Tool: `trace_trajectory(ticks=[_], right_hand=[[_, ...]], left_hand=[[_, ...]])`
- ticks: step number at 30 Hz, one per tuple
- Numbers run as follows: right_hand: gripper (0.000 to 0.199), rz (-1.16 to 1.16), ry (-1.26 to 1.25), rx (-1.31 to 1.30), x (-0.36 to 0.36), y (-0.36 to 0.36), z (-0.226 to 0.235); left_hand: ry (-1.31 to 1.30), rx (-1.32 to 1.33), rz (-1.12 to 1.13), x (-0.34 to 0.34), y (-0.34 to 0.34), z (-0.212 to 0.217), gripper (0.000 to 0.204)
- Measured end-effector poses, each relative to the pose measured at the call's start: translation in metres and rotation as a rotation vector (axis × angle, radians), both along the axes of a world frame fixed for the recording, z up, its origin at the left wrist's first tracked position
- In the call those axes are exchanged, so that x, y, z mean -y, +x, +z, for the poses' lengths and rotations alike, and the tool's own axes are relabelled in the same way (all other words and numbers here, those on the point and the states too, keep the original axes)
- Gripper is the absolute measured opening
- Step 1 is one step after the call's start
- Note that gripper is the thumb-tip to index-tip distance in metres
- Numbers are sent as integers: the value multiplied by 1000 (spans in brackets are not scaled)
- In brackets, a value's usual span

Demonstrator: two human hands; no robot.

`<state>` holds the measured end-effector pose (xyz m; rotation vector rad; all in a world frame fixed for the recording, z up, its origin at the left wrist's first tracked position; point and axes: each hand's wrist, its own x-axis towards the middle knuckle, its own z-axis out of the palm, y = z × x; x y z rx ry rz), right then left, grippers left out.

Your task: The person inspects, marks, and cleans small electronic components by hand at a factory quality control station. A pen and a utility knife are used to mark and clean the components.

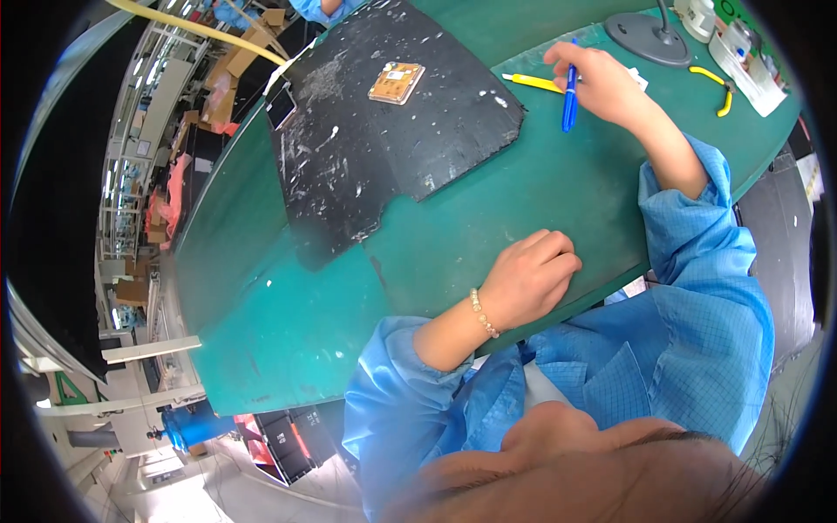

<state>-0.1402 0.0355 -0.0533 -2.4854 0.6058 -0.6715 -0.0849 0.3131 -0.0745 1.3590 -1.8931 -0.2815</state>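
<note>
My right hand [602, 83] is closed around a blue pen-shaped tool [569, 96] at the far right of the green table [288, 305], its tip pointing down toward the table surface. Just left of it lies a yellow-handled tool [532, 82]. My left hand [530, 279] rests as a loose fist on the table's near edge, holding nothing; a bead bracelet [484, 314] is on its wrist. A small tan circuit board [397, 83] lies on a scratched black mat [384, 131], well away from both hands.
A grey round lamp base [647, 39] stands behind my right hand. Yellow-handled pliers [719, 87] and a clear tray [750, 61] lie at the far right. A small dark device [281, 105] sits at the mat's left edge. Shelves and boxes fill the left.
</note>
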Motion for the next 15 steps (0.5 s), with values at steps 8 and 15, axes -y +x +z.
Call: trace_trajectory(ticks=[8,15], right_hand=[[38,14,-167,-38,-2,7,-13],[28,-32,25,112,-7,6,-4]], left_hand=[[8,3,-15,2,-1,2,14],[3,12,-12,1,-2,-1,13]])
